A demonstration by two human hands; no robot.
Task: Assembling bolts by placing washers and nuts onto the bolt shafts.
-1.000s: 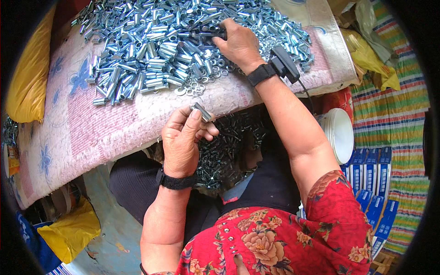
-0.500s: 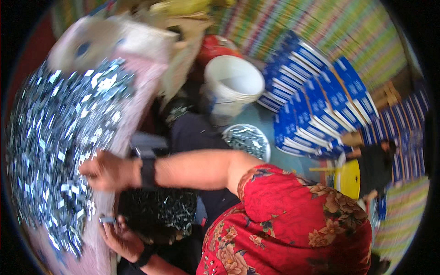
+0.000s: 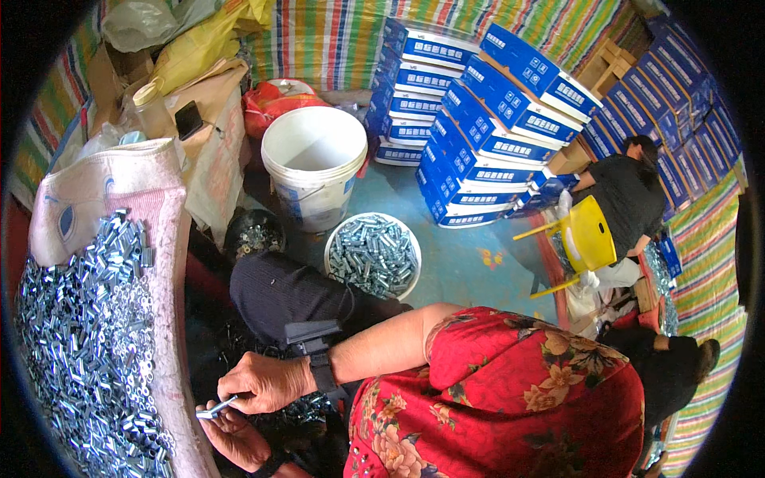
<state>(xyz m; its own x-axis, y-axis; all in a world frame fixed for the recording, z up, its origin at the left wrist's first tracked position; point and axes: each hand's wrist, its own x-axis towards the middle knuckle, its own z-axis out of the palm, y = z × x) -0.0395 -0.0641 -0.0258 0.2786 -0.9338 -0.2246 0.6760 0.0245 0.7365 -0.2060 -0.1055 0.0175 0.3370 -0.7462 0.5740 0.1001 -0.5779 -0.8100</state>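
Note:
At the near edge of the pile, my right hand and my left hand are together. A small silvery bolt-like metal piece with a ring at its tip sits between them. My right thumb and fingers pinch its rear end. My left fingers close on it from below and partly hide it. Just beyond lies a big heap of short metal sleeves, with a band of small metal washers along its near side. The heap rests on a pink and white cloth-like sheet.
A white bowl of metal sleeves stands beside my dark-clothed knee. Behind it are a white bucket and stacked blue boxes. A dark container holds small metal parts. Another person sits on a yellow chair.
My right hand has moved from over the heap back to my left hand and now grips the metal piece too. The view has shifted, and the heap sits lower in it.

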